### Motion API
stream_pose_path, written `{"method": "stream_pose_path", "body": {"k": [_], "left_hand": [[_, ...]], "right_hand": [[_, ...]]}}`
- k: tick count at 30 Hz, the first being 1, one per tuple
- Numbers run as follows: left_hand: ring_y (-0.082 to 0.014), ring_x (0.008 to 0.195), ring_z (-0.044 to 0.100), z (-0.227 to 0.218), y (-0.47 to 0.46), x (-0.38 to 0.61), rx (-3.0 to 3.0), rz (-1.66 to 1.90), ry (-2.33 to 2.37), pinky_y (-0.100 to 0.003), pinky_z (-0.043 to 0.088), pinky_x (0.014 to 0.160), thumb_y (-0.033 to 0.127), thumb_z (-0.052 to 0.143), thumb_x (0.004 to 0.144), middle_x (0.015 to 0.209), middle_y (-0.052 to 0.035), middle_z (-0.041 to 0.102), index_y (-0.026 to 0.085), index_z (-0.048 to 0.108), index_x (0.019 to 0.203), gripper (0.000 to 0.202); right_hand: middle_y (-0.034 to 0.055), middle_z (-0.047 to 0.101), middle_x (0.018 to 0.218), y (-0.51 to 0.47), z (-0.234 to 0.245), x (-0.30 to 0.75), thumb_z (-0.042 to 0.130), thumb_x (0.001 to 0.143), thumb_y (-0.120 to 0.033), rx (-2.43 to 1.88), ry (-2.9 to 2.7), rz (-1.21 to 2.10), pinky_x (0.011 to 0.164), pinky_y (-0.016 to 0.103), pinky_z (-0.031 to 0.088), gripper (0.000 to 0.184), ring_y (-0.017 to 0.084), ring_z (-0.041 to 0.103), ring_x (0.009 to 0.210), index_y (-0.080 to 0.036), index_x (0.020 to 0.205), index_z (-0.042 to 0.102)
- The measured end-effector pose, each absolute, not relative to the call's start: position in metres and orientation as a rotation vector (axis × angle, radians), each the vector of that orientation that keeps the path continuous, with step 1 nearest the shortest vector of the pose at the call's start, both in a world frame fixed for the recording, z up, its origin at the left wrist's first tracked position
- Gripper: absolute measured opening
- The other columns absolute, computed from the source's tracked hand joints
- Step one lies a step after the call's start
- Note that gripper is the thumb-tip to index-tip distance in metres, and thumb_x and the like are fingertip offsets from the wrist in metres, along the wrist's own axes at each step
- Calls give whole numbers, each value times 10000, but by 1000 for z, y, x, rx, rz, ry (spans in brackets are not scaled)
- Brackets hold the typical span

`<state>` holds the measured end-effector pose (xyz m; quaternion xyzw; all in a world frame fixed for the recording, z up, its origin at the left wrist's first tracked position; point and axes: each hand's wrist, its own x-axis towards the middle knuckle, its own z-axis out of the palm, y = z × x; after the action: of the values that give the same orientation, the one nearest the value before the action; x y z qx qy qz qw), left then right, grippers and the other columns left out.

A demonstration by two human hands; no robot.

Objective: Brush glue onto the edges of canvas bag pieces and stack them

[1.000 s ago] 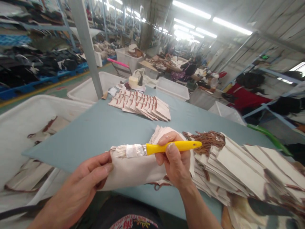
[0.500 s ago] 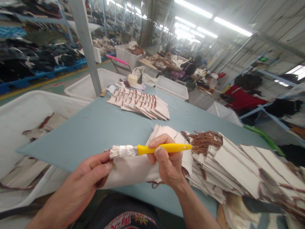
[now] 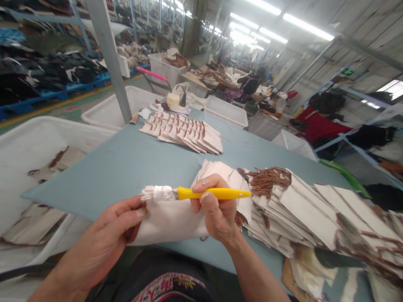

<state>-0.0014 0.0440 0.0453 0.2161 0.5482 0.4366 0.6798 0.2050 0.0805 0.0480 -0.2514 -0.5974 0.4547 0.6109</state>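
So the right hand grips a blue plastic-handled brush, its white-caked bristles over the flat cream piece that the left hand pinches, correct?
Not quite: the handle is yellow, not blue. The head view shows the right hand gripping the yellow plastic-handled brush, its white-caked bristles over the flat cream piece that the left hand pinches at its edge.

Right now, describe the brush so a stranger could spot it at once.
Start at the near edge of the blue-grey table, where the right hand grips the brush above the cream piece pinched by the left hand. Its whitened bristles point left. Nothing else on the table has its bright yellow handle.
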Motion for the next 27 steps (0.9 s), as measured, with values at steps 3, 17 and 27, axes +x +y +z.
{"method": "stream_pose_path", "body": {"k": [3, 17, 27], "left_hand": [[-221, 742, 721, 53, 43, 0, 527, 933, 1150, -261, 585, 621, 377, 984, 478, 828, -66, 834, 187, 843, 841, 433], [-118, 581, 614, 46, 35, -8, 504, 959, 1125, -224, 580, 651, 419, 1011, 561, 870, -31, 850, 184, 866, 954, 481], [-214, 812, 722, 37, 29, -10, 755, 936, 1189, -248, 577, 742, 493, 863, 741, 916, -39, 841, 210, 857, 1057, 424]], "right_hand": [[-50, 605, 659, 82, 43, 203, 668, 1060, -483, -575, -1379, 1014, 535, 245, 470, 250, 107, 538, 522, -237, 1021, 657], [15, 730, 829, 72, 40, 207, 676, 1061, -419, -642, -1554, 887, 614, 306, 521, 151, 152, 630, 609, -278, 1096, 716], [-14, 672, 716, 67, 51, 209, 672, 1045, -536, -752, -1338, 789, 548, 277, 497, 278, 129, 574, 522, -264, 1004, 707]]}}
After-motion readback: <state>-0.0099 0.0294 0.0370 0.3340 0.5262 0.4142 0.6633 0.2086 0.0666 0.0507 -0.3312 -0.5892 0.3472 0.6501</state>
